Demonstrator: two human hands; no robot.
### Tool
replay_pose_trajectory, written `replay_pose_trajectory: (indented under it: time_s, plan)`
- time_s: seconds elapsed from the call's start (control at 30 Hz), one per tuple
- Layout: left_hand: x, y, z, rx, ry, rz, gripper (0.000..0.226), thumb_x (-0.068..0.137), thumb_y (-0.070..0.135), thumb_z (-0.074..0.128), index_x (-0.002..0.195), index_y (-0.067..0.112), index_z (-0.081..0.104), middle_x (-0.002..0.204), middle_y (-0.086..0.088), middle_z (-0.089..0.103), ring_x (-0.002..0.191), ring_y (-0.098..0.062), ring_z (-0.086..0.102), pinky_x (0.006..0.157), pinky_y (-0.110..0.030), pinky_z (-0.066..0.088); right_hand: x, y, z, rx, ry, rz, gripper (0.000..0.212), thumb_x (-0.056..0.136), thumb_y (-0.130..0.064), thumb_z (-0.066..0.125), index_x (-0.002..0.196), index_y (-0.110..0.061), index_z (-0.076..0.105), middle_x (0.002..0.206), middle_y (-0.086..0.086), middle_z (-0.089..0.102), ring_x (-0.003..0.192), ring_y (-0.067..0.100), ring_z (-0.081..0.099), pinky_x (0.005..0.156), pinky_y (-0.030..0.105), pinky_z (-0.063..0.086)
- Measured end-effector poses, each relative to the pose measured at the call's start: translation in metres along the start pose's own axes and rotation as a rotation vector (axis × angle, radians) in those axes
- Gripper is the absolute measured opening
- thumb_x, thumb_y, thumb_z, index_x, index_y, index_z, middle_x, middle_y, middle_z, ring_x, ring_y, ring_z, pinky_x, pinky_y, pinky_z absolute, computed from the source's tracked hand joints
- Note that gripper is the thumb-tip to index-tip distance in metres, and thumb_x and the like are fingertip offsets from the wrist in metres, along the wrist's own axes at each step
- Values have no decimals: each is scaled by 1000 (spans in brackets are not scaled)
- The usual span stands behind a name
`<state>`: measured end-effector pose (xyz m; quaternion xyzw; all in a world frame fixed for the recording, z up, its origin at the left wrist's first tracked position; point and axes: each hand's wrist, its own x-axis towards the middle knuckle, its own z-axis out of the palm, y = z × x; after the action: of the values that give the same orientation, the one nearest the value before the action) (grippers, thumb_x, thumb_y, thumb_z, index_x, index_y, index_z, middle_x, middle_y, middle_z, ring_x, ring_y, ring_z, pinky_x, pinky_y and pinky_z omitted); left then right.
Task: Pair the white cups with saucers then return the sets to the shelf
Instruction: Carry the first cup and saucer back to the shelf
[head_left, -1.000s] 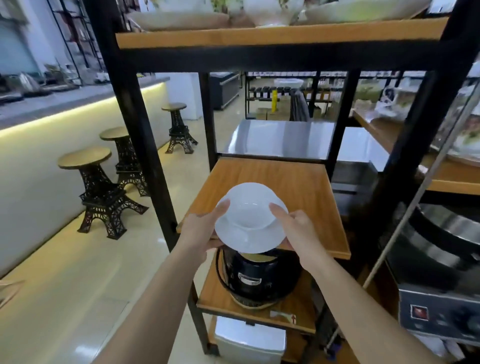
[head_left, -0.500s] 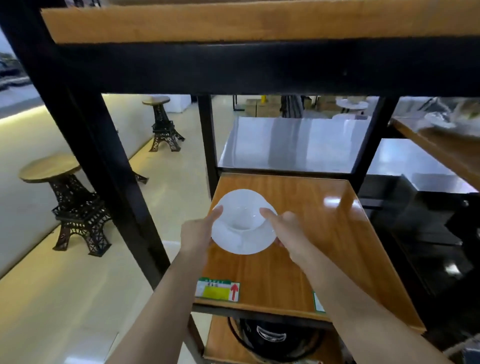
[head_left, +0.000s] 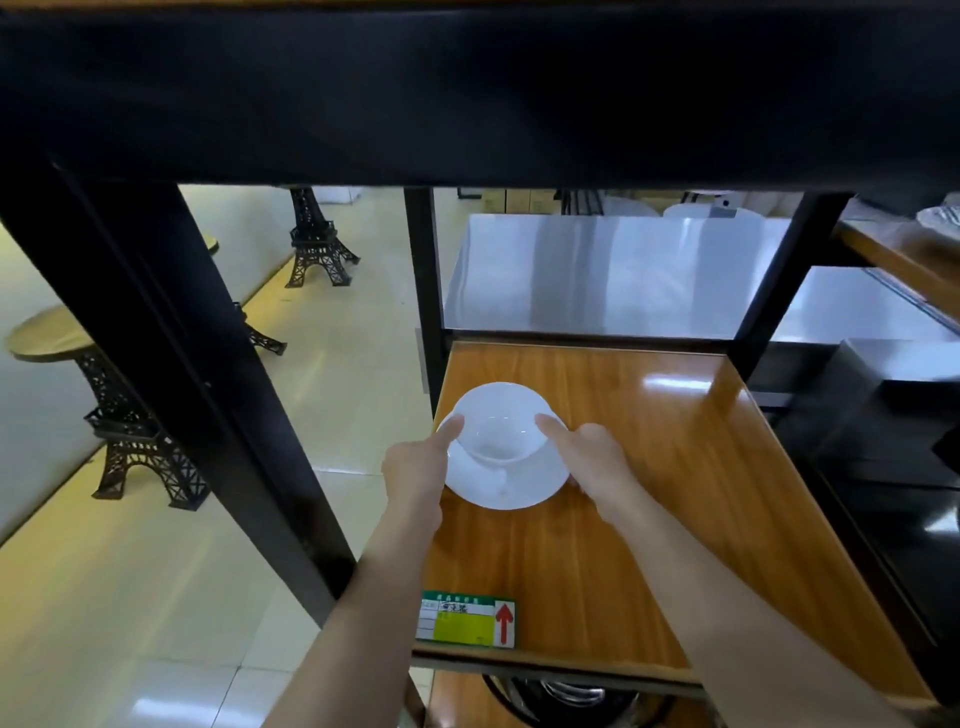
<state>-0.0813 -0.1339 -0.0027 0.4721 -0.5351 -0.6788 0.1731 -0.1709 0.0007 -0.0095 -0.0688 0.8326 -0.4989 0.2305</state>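
A white cup (head_left: 500, 422) sits in a white saucer (head_left: 511, 483), and the set is over the left part of the wooden shelf (head_left: 675, 467). My left hand (head_left: 418, 470) grips the saucer's left edge, thumb resting on the cup's rim. My right hand (head_left: 589, 454) grips the saucer's right edge, thumb likewise on the rim. Whether the saucer touches the shelf board I cannot tell.
A black frame beam (head_left: 467, 93) crosses just above the shelf opening, with a slanted black post (head_left: 182, 374) at left. A green and yellow label (head_left: 465, 618) sits on the shelf's front edge. Tower-shaped stools (head_left: 130, 431) stand on the floor at left. A steel table (head_left: 597, 275) lies behind.
Both hands carried the cup and saucer from in front of the shelf edge inward over the board. The camera moved closer and lower, so the upper beam now fills the top.
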Motion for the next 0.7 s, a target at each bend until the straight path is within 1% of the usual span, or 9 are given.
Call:
replay_pose_trajectory:
  time_s: [0.1,0.23,0.27,0.3,0.33,0.4,0.47,0.53,0.7]
  plan:
    - [1,1,1,56,-2,9,47,77,43,71,102,7,54,105,-10,58,97,-26,54,76,-34,40,-2,-4,-3,-22,-18,27,40,87,-54,49,78,-15,44,72,-2,42,61,10,41,51,21,29]
    - [-4,-1,0,196,-24,76,45,83,48,61,94,6,52,103,-16,54,93,-25,53,75,-34,43,-9,-7,-10,-106,12,8,55,83,-64,46,100,-11,50,88,2,53,70,11,47,56,23,36]
    - [-5,-2,-2,258,-23,129,50,84,51,59,100,3,55,110,-22,54,98,-27,55,79,-36,47,-11,-7,-12,-136,37,-16,60,83,-66,45,108,-12,51,97,3,55,78,13,50,62,25,41]
    - [-5,-3,-4,315,-15,185,62,84,54,57,118,2,53,127,-24,51,113,-31,53,90,-41,47,-15,-7,-14,-165,66,-45,66,82,-66,44,118,-12,50,108,4,55,88,15,52,70,27,43]
    - [-8,-4,-6,365,-9,232,74,83,58,55,135,7,43,142,-19,45,127,-33,46,101,-47,42,-20,-7,-17,-200,93,-76,71,83,-66,44,129,-12,46,120,5,54,101,18,53,77,30,42]
    - [-17,-4,-11,447,21,343,84,82,62,52,148,17,25,154,-10,33,139,-32,33,110,-53,33,-31,-4,-22,-300,140,-146,78,84,-65,44,142,-14,33,143,6,44,127,23,45,89,35,41]
    - [-28,-5,-16,503,36,465,80,84,59,52,149,21,23,156,-7,29,142,-30,27,113,-52,28,-43,1,-26,-406,164,-195,81,83,-67,42,147,-21,23,154,4,31,139,25,34,103,44,37]
    - [-42,-8,-21,560,32,566,76,86,54,53,149,21,24,156,-6,29,143,-27,25,113,-48,26,-55,8,-29,-475,170,-216,82,82,-68,42,148,-26,17,156,3,26,142,26,29,109,49,32]
    - [-84,-32,-29,711,-7,759,66,87,47,56,145,24,33,148,-3,40,137,-22,30,110,-39,29,-97,29,-41,-566,203,-303,82,83,-67,43,149,-31,10,158,1,21,144,23,24,113,45,27]
